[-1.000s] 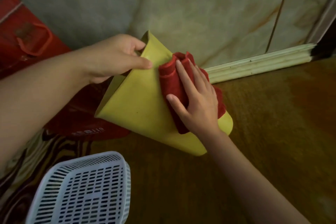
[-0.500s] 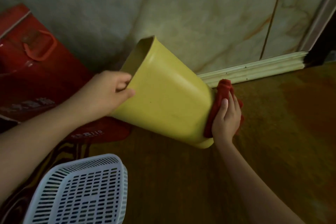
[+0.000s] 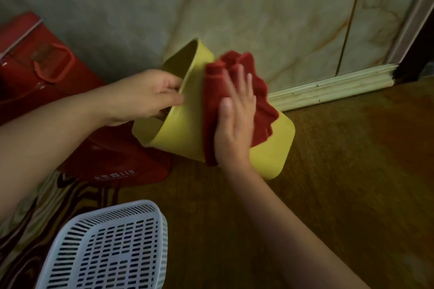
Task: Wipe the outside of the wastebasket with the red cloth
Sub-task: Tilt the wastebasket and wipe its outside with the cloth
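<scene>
Pressing red cloth (image 3: 237, 82) flat against tilted wastebasket (image 3: 183, 134) with right hand (image 3: 234, 129)

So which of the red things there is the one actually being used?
The crumpled red cloth, pressed by the right hand onto the yellow wastebasket. The red bag just leans against the wall, untouched.

Yellow wastebasket (image 3: 185, 134): plain smooth plastic, rounded-rectangular, tapering toward base. Tipped on side, open mouth facing left and toward wall, base toward right; lower base corner near brown floor, contact unclear. Red cloth (image 3: 256, 101): thick, bunched into folds, slightly motion-blurred. Draped over wastebasket's upper outer wall, about mid-length, spreading from top edge down near side; pressed flat against wall, lower end hanging just past bottom edge.
</scene>
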`<move>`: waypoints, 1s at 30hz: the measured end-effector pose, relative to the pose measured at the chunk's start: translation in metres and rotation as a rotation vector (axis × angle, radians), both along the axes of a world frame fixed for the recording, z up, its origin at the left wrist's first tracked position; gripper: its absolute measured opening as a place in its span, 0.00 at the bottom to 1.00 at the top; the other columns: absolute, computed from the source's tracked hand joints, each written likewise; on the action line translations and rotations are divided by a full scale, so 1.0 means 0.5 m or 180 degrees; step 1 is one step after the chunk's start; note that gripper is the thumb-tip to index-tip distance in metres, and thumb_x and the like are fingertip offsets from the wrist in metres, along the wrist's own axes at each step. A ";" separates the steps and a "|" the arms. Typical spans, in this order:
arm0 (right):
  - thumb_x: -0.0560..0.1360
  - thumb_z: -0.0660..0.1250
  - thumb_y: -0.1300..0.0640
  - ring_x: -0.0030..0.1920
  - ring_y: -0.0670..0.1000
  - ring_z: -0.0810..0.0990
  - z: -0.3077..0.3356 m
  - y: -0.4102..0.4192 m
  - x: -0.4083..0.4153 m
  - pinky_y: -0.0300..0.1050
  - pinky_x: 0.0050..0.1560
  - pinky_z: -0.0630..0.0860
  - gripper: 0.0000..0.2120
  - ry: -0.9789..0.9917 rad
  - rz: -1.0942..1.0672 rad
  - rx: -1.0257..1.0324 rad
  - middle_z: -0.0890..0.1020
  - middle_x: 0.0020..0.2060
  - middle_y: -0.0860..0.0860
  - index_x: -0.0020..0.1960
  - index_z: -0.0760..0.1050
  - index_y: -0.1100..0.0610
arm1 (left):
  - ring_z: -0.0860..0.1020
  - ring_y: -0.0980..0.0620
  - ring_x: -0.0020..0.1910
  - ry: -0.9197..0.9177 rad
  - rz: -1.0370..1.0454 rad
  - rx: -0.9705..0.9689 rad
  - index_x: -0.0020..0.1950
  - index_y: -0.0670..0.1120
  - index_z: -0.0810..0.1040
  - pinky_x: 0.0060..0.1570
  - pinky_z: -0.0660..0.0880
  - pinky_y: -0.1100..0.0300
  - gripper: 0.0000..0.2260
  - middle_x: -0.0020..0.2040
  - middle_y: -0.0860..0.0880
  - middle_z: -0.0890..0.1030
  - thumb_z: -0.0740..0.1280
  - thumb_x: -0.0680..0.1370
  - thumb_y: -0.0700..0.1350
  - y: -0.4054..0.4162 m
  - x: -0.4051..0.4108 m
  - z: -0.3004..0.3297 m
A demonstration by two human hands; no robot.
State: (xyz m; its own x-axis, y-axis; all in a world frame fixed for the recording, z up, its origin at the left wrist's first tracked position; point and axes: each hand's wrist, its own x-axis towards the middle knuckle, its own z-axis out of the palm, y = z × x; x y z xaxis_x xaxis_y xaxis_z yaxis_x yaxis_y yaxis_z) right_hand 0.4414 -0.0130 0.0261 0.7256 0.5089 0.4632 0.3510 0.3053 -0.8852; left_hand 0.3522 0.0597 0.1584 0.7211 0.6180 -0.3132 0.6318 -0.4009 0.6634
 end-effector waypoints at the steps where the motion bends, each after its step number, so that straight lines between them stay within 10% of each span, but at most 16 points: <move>1: 0.78 0.47 0.43 0.76 0.51 0.48 0.011 0.011 -0.008 0.62 0.73 0.44 0.22 -0.0415 -0.0103 -0.0289 0.57 0.75 0.46 0.71 0.59 0.41 | 0.82 0.58 0.44 0.0020 -0.0042 -0.0173 0.50 0.45 0.78 0.39 0.77 0.66 0.09 0.43 0.54 0.86 0.59 0.77 0.38 -0.001 0.002 0.002; 9: 0.73 0.50 0.32 0.76 0.56 0.42 -0.081 0.010 0.009 0.75 0.65 0.45 0.29 -0.1169 -0.0417 -0.1316 0.50 0.77 0.48 0.72 0.49 0.35 | 0.80 0.45 0.44 0.0145 0.0000 -0.0009 0.52 0.34 0.74 0.38 0.78 0.63 0.08 0.48 0.33 0.81 0.59 0.76 0.36 0.027 -0.006 0.015; 19: 0.74 0.50 0.35 0.76 0.53 0.44 -0.207 -0.068 0.073 0.68 0.71 0.50 0.28 -0.0810 -0.0179 -0.1778 0.47 0.75 0.45 0.71 0.44 0.34 | 0.81 0.58 0.32 -0.0126 0.0576 0.0079 0.39 0.44 0.80 0.33 0.77 0.67 0.06 0.33 0.50 0.84 0.65 0.74 0.39 0.034 -0.001 0.012; 26: 0.74 0.51 0.34 0.75 0.50 0.48 -0.239 -0.096 0.097 0.64 0.67 0.62 0.26 -0.0320 -0.0079 -0.1788 0.50 0.74 0.41 0.69 0.46 0.32 | 0.80 0.59 0.30 -0.0534 0.1307 0.0346 0.44 0.44 0.79 0.32 0.79 0.66 0.04 0.37 0.46 0.82 0.69 0.70 0.38 0.013 -0.014 0.008; 30: 0.76 0.54 0.40 0.75 0.53 0.56 -0.252 -0.121 0.115 0.64 0.68 0.64 0.25 0.0264 -0.0024 -0.1907 0.57 0.75 0.46 0.71 0.53 0.37 | 0.82 0.60 0.37 -0.0015 0.0541 0.0248 0.56 0.53 0.75 0.33 0.77 0.65 0.20 0.35 0.58 0.85 0.71 0.69 0.37 -0.028 -0.011 -0.004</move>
State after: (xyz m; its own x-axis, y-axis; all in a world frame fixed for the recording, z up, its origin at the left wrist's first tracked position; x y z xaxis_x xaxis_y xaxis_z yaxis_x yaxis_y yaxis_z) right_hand 0.4989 -0.0737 -0.0996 0.7517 0.6584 0.0393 0.2737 -0.2571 -0.9268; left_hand 0.3467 0.0458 0.1563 0.6056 0.7533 -0.2563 0.6916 -0.3390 0.6377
